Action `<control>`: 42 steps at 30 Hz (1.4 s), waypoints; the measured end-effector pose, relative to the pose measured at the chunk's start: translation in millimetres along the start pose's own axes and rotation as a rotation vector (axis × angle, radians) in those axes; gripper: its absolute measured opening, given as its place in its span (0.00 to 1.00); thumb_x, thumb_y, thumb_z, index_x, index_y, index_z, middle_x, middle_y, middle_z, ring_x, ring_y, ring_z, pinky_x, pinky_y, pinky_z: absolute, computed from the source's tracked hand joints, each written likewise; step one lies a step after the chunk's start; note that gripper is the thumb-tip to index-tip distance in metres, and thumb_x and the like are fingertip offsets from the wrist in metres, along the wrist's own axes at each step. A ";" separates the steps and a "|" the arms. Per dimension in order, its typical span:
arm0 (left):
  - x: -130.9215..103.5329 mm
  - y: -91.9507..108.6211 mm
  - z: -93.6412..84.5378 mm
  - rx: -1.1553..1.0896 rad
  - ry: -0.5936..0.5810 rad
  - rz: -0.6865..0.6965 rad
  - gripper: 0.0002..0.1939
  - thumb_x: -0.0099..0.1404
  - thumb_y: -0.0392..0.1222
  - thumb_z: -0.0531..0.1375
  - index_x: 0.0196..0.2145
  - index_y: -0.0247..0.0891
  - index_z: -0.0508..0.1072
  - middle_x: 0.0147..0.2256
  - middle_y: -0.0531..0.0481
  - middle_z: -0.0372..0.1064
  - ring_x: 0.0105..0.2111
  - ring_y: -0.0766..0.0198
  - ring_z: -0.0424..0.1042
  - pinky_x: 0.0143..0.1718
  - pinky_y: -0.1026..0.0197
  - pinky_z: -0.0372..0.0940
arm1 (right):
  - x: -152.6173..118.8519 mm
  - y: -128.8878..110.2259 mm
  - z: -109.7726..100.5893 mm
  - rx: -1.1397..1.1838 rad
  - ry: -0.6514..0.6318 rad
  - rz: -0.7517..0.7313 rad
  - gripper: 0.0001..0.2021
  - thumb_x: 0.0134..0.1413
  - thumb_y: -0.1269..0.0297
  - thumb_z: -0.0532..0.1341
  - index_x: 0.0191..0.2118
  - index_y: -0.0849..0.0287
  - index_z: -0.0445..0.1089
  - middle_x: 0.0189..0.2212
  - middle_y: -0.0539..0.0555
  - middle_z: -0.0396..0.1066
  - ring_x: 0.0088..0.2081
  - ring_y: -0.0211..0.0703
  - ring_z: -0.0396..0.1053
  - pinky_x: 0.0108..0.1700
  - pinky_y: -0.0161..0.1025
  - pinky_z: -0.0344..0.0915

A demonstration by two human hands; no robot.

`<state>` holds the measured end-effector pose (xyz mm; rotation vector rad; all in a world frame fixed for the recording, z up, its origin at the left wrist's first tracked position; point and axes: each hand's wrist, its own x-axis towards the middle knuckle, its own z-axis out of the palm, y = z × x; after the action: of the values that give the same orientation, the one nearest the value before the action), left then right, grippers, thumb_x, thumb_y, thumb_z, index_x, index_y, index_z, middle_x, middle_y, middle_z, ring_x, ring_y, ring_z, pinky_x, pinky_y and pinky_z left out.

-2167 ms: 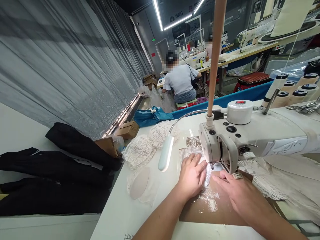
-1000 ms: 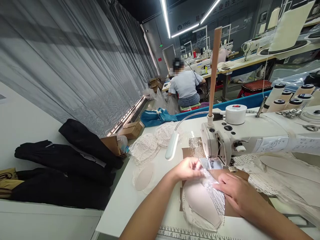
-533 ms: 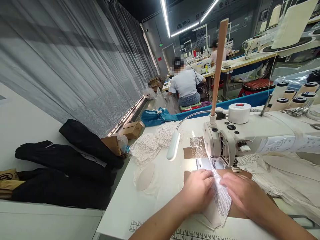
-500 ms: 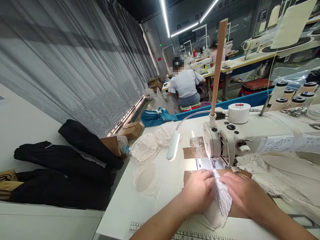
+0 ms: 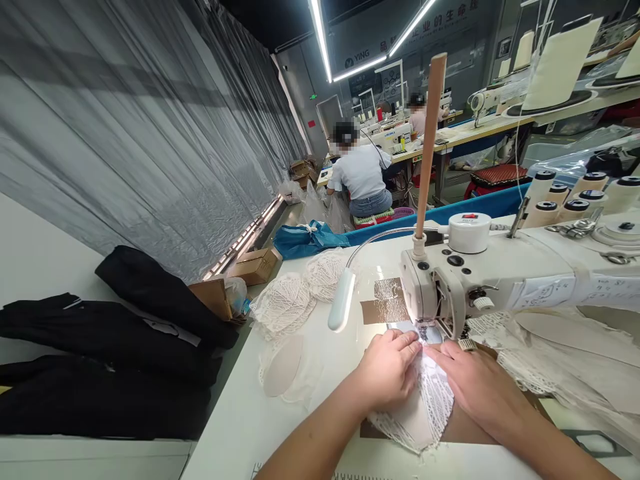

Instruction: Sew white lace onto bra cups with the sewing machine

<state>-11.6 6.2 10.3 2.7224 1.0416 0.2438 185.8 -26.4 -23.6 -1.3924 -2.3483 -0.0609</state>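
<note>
A white lace piece with a beige panel (image 5: 434,393) lies under the needle area of the white sewing machine (image 5: 450,273). My left hand (image 5: 393,367) presses on its left side, fingers together close to the needle. On the right side my right hand (image 5: 467,377) rests with its fingertips on the lace edge, near the presser foot. Both hands' fingertips almost meet in front of the foot. The fingers partly cover the fabric.
Lace cups (image 5: 283,303) and a beige oval piece (image 5: 283,367) lie on the table's left. A lamp (image 5: 341,300) hangs beside the machine head. More lace (image 5: 565,347) is at the right, thread cones (image 5: 545,193) behind. A person (image 5: 363,170) sits farther off.
Both hands and the lace piece have moved slightly toward the needle, and the beige panel's lower end has swung a little left. The whole view has shifted slightly.
</note>
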 end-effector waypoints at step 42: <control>-21.3 -2.8 3.9 0.038 -0.022 0.194 0.12 0.71 0.43 0.51 0.49 0.46 0.70 0.38 0.51 0.66 0.37 0.61 0.62 0.40 0.57 0.55 | -20.7 12.3 -16.7 0.204 -0.152 -0.260 0.13 0.54 0.78 0.51 0.32 0.55 0.68 0.27 0.52 0.66 0.28 0.43 0.64 0.29 0.38 0.55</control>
<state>-28.2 -6.7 4.3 2.8554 0.7841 0.2258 210.2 -41.5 -17.8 -1.0233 -2.5649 0.2118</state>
